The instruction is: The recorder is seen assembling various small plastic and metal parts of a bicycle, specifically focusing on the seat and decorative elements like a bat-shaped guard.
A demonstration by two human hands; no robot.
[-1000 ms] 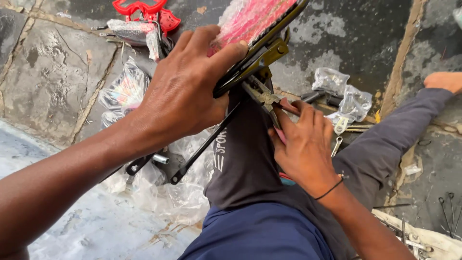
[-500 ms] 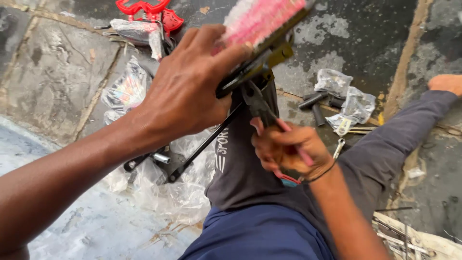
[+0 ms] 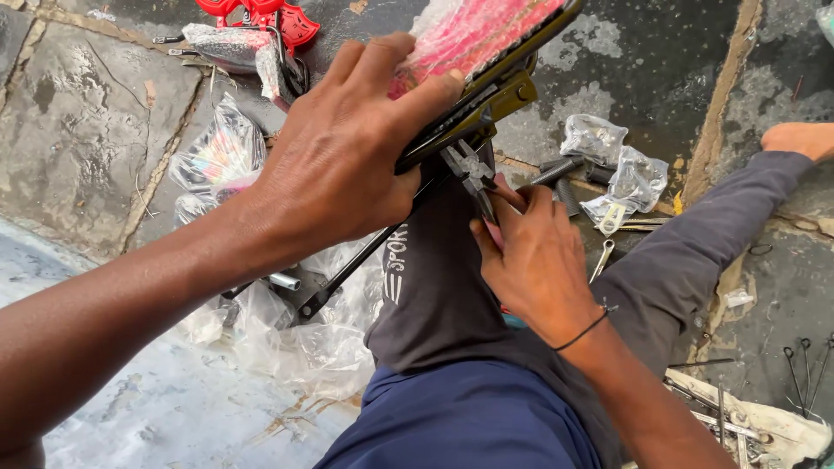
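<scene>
**Pliers at the bracket of a tilted seat**

Nearest the camera lies the person's own leg, the knee [image 3: 434, 287] in dark grey cloth raised in the middle of the view; on it works the right hand [image 3: 530, 260], fingers curled together and clamped on the handles of the pliers [image 3: 473, 174]; the pliers stand nearly upright, their long axis running from the palm up and a little left, nose pointing at the brass-coloured bracket [image 3: 486, 108] above.

Above and left, the left hand [image 3: 347, 165] is closed on the seat [image 3: 486, 52], thumb over its upper face, fingers wrapped over the near edge; the seat is wrapped in clear film over red, with a dark rim; its long axis climbs from lower left to upper right, the far end pointing off the top of the view; a black strut [image 3: 347, 269] runs from under the left hand down to the left, toward clear bags [image 3: 295, 339] on the stone floor [image 3: 78, 113].

Farther off, small bags of fittings [image 3: 617, 165] lie right of the seat; a red part [image 3: 261, 17] lies at the top left; a bare foot [image 3: 804, 139] rests at the right edge.

Against half a second ago, the right hand has risen and closed in on the bracket, the pliers now more upright; the left hand's grip and the seat's tilt look unchanged.
</scene>
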